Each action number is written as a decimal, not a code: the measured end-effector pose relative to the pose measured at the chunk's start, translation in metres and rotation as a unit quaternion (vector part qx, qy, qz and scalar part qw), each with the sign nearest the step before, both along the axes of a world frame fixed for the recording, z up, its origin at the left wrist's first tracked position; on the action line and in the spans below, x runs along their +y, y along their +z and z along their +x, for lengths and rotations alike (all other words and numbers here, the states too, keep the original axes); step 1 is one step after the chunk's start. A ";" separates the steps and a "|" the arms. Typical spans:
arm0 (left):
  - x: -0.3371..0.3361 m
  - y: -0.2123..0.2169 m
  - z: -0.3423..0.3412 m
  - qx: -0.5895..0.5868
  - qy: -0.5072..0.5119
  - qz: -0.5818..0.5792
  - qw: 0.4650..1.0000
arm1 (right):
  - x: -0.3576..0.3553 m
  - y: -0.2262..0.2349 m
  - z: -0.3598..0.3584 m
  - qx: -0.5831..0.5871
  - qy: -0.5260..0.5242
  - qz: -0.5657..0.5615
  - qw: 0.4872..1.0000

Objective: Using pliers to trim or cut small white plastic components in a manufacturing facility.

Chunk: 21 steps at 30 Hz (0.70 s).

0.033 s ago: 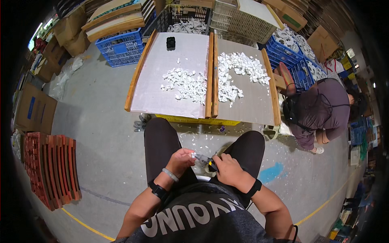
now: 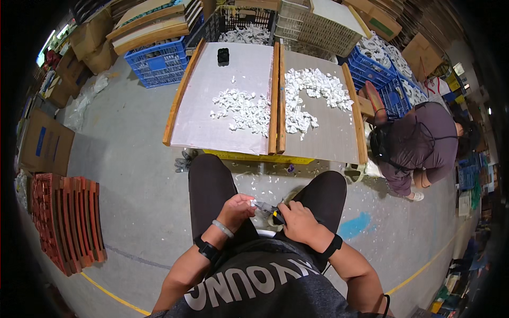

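Your right hand (image 2: pixel 301 220) grips the handles of the pliers (image 2: pixel 270 211). Your left hand (image 2: pixel 237 209), to the left of the pliers, pinches a small white piece (image 2: pixel 253 204) between thumb and fingers. The piece sits at the nose of the pliers, in front of your lap; whether the jaws bite it or merely touch it cannot be told at this size.

The step in hand appears to be working the piece with the tool. Pinch the piece by its far edge, so that only the portion to be worked faces the pliers. Hold the fingertips clear of the line on which the jaws close. Seat the jaws squarely before applying force; a slanted bite is likely to slip or mark the part. Squeeze evenly from the right hand and let the left hand only steady. Brace both forearms for a stable approach.

Beyond the pliers stands the table (image 2: pixel 204 114), carrying a left heap (image 2: pixel 249 112) and a right heap (image 2: pixel 319 87) of white pieces, separated by wooden rails (image 2: pixel 277 100). Avoid mixing the two heaps, since the rails suggest separate lots.
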<state>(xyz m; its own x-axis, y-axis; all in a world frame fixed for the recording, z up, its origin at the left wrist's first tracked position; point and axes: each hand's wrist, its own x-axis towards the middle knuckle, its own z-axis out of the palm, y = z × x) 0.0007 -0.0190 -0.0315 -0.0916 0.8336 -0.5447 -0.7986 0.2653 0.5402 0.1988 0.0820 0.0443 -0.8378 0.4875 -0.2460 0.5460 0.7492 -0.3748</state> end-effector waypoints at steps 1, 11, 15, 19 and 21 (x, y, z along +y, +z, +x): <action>0.000 0.000 0.000 0.003 0.003 -0.003 1.000 | 0.000 0.000 0.000 0.000 -0.001 0.000 1.000; 0.001 -0.004 0.002 0.029 -0.001 -0.012 1.000 | 0.009 -0.003 -0.003 -0.068 -0.003 -0.053 0.996; 0.001 -0.004 0.001 0.028 -0.001 -0.013 1.000 | 0.015 0.003 -0.003 -0.072 0.000 -0.084 0.994; 0.001 -0.004 0.000 -0.013 0.022 -0.003 1.000 | 0.012 0.000 0.005 -0.065 -0.036 -0.096 0.993; 0.001 -0.004 0.000 -0.018 0.021 -0.005 1.000 | 0.009 0.003 0.007 -0.028 -0.037 -0.074 0.996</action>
<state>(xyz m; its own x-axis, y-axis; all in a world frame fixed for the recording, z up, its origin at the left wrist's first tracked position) 0.0010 -0.0182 -0.0351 -0.1065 0.8234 -0.5574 -0.8283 0.2367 0.5079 0.2058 0.0910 0.0476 -0.7841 0.5018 -0.3652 0.6205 0.6456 -0.4452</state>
